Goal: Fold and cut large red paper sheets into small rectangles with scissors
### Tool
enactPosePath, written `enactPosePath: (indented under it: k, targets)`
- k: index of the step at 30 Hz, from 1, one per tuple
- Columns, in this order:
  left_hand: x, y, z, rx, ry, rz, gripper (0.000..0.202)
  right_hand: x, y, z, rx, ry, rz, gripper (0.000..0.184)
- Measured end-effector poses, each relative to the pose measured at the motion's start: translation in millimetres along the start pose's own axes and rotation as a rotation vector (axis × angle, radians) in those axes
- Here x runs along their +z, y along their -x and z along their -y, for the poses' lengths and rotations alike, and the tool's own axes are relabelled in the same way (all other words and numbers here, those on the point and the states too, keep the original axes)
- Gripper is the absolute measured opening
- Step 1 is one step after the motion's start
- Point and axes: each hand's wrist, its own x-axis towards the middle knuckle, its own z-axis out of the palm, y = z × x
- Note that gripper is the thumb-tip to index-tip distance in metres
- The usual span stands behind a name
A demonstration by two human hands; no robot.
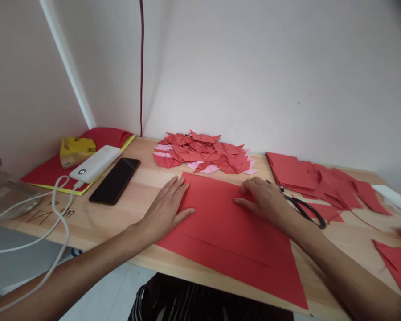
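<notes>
A large sheet of red paper (227, 232) lies on the wooden table in front of me, with a faint crease across its lower half. My left hand (170, 203) rests flat on its left edge, fingers stretched out and thumb apart. On the sheet's upper right edge sits my right hand (262, 196), fingers bent and the thumb held away from them. Just beside that hand are black-handled scissors (307, 211), partly hidden by it. Folded red and pink paper pieces (203, 154) are heaped beyond the sheet.
Cut red paper pieces (297, 174) are stacked on the right, and more red paper (396, 263) lies nearer. On the left are a black phone (115, 180), a white power bank (96, 162) with a cable, a yellow packet (76, 150) and red and yellow sheets (45, 171).
</notes>
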Motion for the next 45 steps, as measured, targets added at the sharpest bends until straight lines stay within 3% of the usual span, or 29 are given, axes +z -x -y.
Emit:
enactPosePath:
  k: [4,11,15,19,21,23,26,31,34,38,45]
  targets:
    - [-4.2,-2,-3,0.005,0.027,-0.078,0.036,-7,4,7,0.041,-0.028,0.035,0.022]
    - [-17.7,-10,-10,-0.052,0.049,0.005,0.025,-15,9,9,0.105,-0.36,0.086,0.026]
    - [-21.9,-17,-10,-0.144,0.264,0.025,0.029,-20,11,0,0.122,-0.658,0.101,0.03]
    - [-20.7,-30,-8,-0.263,0.636,-0.008,0.032,-31,16,-11,0.337,-1.112,0.14,0.035]
    - [-19.8,-38,-10,-0.313,0.847,-0.056,0.033,-34,19,-19,0.466,-1.345,0.037,0.035]
    - [-19.6,-47,-17,-0.367,1.043,-0.091,0.035,-31,21,-29,0.561,-1.53,-0.158,0.031]
    - [-18.2,-56,-33,-0.416,1.268,-0.057,0.037,-23,21,-41,0.644,-1.679,-0.382,0.02]
    - [-6.0,-67,-66,-0.407,1.474,0.131,0.03,-16,17,-42,0.701,-1.761,-0.426,0.017]
    - [3.2,-73,-80,-0.449,1.527,0.187,0.024,-17,15,-38,0.674,-1.707,-0.407,0.017]
    - [11.6,-78,-84,-0.479,1.509,0.126,0.026,-17,16,-37,0.625,-1.631,-0.473,0.016]
    - [15.5,-75,-69,-0.431,1.378,-0.006,0.029,-17,19,-35,0.614,-1.391,-0.563,0.027]
